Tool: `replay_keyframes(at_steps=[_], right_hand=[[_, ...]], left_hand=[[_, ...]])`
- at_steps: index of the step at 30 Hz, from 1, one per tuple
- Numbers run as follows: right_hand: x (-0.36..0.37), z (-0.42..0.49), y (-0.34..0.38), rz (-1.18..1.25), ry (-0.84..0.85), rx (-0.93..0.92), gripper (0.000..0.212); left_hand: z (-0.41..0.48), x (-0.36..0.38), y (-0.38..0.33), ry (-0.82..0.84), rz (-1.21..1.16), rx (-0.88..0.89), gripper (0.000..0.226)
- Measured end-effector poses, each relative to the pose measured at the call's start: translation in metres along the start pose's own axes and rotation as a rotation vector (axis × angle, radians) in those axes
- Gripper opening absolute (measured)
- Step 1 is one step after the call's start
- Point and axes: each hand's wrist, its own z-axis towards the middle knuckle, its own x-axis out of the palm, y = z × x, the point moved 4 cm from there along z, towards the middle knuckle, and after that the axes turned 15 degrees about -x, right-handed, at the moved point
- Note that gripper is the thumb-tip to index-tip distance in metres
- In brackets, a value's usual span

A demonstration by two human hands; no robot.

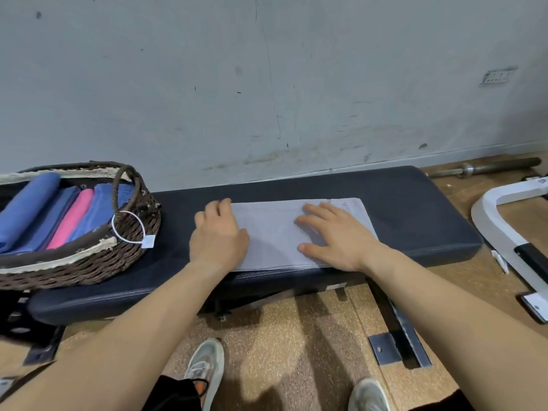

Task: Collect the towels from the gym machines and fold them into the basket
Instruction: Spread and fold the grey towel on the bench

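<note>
Both forearms bare from elbow down, no sleeves, no watch, no rings showing. Left hand (218, 235) and right hand (333, 234) bare, no gloves. Feet below bench (415, 203): pale grey mesh sneakers, left shoe (207, 366) with white laces and small orange patch near heel; right shoe (367, 394) plain grey. Black trouser fabric (175, 394) beside left shoe.

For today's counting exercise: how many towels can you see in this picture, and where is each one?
5. Four stand folded in the wicker basket: three blue towels and one pink towel. One grey towel lies on the bench. More may be hidden in the basket.
</note>
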Motion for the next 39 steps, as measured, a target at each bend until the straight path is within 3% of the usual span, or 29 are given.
replay_keyframes(at_steps=[3, 6, 9, 17, 23, 27, 30, 34, 39], right_hand=[[-0.003, 0.006, 0.012, 0.054, 0.010, -0.045, 0.048], [-0.009, 0.009, 0.014, 0.086, -0.001, -0.051, 0.036], [-0.010, 0.012, 0.012, 0.123, 0.025, -0.034, 0.034], [-0.006, 0.018, 0.007, 0.203, 0.038, -0.012, 0.039], [0.005, 0.029, 0.028, 0.242, -0.018, -0.059, 0.038], [0.009, 0.040, 0.038, 0.202, -0.024, -0.104, 0.038], [0.000, 0.044, 0.024, 0.216, -0.105, -0.091, 0.024], [-0.018, 0.023, -0.016, 0.184, -0.228, 0.025, 0.015], [-0.030, -0.024, -0.057, 0.236, -0.205, 0.204, 0.034]], left_hand=[[0.002, -0.011, 0.008, 0.118, 0.067, -0.218, 0.071], [0.011, -0.012, 0.012, 0.258, -0.015, -0.308, 0.054], [0.018, -0.012, 0.016, 0.377, -0.195, -0.328, 0.029], [0.017, -0.039, 0.000, 0.637, -0.724, -0.449, 0.028], [0.026, -0.063, -0.013, 0.634, -0.853, -0.360, 0.011], [0.031, -0.070, -0.020, 0.612, -0.851, -0.268, 0.014], [0.031, -0.066, -0.031, 0.586, -0.869, -0.226, 0.018], [0.023, -0.055, -0.058, 0.559, -0.845, -0.170, 0.028], [0.007, -0.036, -0.101, 0.501, -0.710, -0.056, 0.023]])
